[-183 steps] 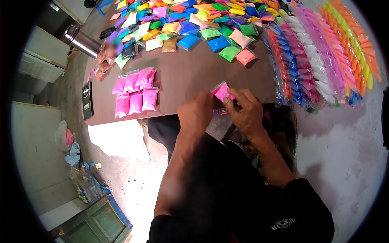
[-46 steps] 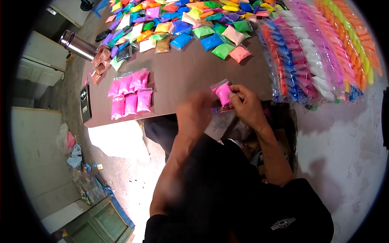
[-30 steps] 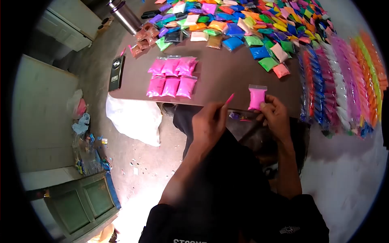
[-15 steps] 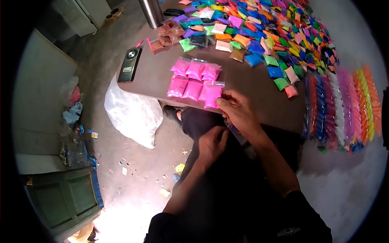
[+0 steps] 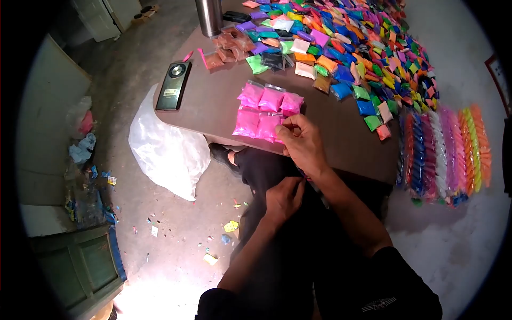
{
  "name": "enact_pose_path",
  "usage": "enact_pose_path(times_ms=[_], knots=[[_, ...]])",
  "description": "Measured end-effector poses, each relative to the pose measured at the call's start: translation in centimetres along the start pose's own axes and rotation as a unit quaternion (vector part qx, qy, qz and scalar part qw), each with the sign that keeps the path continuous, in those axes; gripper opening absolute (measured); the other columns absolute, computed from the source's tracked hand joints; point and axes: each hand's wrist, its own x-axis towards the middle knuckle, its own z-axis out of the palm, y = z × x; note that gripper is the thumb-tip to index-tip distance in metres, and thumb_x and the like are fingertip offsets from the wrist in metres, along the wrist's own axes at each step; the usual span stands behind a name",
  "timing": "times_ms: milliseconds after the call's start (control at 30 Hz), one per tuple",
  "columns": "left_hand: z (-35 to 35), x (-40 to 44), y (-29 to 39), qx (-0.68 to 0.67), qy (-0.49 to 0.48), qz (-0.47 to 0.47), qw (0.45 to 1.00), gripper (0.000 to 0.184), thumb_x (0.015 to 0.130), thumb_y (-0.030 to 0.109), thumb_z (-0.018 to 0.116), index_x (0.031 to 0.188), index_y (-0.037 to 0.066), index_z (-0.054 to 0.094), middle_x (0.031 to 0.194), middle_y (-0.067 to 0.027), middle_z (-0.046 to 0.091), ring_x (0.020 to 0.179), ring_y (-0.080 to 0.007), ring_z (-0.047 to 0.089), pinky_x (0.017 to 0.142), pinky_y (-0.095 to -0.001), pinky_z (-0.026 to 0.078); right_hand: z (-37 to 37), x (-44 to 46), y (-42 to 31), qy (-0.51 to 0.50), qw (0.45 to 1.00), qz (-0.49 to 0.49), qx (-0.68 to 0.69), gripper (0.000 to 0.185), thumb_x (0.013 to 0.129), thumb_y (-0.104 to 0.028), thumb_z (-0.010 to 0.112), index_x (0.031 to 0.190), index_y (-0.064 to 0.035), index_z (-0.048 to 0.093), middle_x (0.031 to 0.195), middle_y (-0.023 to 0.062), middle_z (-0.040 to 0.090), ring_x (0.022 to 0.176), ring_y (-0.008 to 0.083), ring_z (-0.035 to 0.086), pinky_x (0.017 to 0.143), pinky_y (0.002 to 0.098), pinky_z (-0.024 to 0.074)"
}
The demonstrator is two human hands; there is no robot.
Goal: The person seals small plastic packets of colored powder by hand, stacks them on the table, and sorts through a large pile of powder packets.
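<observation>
Pink packets [image 5: 261, 109], small clear bags with bright pink filling, lie in two rows near the table's front edge. My right hand [image 5: 304, 141] is at the lower right of these rows, thumb and forefinger pinched on the end packet, which the hand mostly hides. Below the table edge, over my dark-trousered lap, my left hand [image 5: 285, 200] is closed with its fingers curled. What lies in it is hidden; a bit of shiny clear plastic shows beside its fingertips.
A big heap of coloured packets [image 5: 346, 48] covers the table's far right. A phone [image 5: 173, 88], brown packets [image 5: 229, 45] and a steel flask [image 5: 209, 16] lie or stand to the left. Long multicoloured packs [image 5: 442, 152] rest at right. A white plastic bag [image 5: 168, 144] lies on the littered floor.
My right hand has shifted left over the pink row; the pink packet that stood out in its fingers is now mostly covered. My left hand stays closed over my lap. The view has swung slightly.
</observation>
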Motion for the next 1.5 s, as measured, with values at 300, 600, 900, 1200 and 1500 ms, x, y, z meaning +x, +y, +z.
enact_pose_path(times_ms=[300,600,900,1200,1500], knots=[[-0.8,0.5,-0.7,-0.004,0.004,0.010,1.000,0.010,0.089,0.009,0.074,0.097,0.005,0.070,0.087,-0.0139,0.070,0.075,-0.0327,0.071,0.064,-0.0390,0.057,1.0,0.6,1.9,0.019,0.989,-0.106,-0.099,0.012,0.093,-0.012,0.071,0.093,-0.0016,0.064,0.073,-0.0013,0.063,0.064,0.0032,0.055,0.056,0.0227,0.0445],[-1.1,0.3,-1.5,0.024,-0.010,-0.027,0.999,0.011,0.087,0.013,0.074,0.097,0.008,0.072,0.087,-0.0107,0.071,0.074,-0.0309,0.071,0.064,-0.0387,0.056,0.7,-1.1,-0.8,0.059,0.981,-0.081,-0.169,0.023,0.092,-0.021,0.073,0.101,-0.0006,0.068,0.084,0.0095,0.072,0.077,0.0131,0.068,0.068,0.0300,0.0538],[-2.5,2.2,1.4,0.044,-0.043,-0.086,0.994,0.011,0.092,0.013,0.072,0.094,0.002,0.072,0.088,-0.0177,0.071,0.077,-0.0360,0.071,0.070,-0.0404,0.056,-3.2,-3.5,-0.7,0.041,0.990,-0.112,-0.077,0.016,0.094,-0.016,0.072,0.097,-0.0008,0.068,0.077,0.0029,0.065,0.069,0.0076,0.059,0.062,0.0263,0.0484],[-1.8,3.0,4.0,0.060,-0.088,-0.099,0.989,0.010,0.092,0.010,0.073,0.092,0.000,0.070,0.083,-0.0170,0.071,0.072,-0.0307,0.070,0.065,-0.0361,0.054,-9.1,-4.3,2.5,0.102,0.988,-0.097,-0.065,0.012,0.097,-0.013,0.069,0.094,-0.0018,0.068,0.075,-0.0011,0.062,0.068,0.0032,0.053,0.060,0.0248,0.0449],[2.0,7.1,7.4,0.071,-0.115,0.006,0.991,0.006,0.092,0.004,0.072,0.096,0.000,0.069,0.082,-0.0163,0.068,0.068,-0.0294,0.067,0.064,-0.0339,0.052,-14.0,-2.8,2.4,0.145,0.984,-0.089,-0.051,0.024,0.102,-0.019,0.063,0.086,-0.0014,0.064,0.070,-0.0006,0.058,0.065,0.0053,0.052,0.059,0.0263,0.0449]])
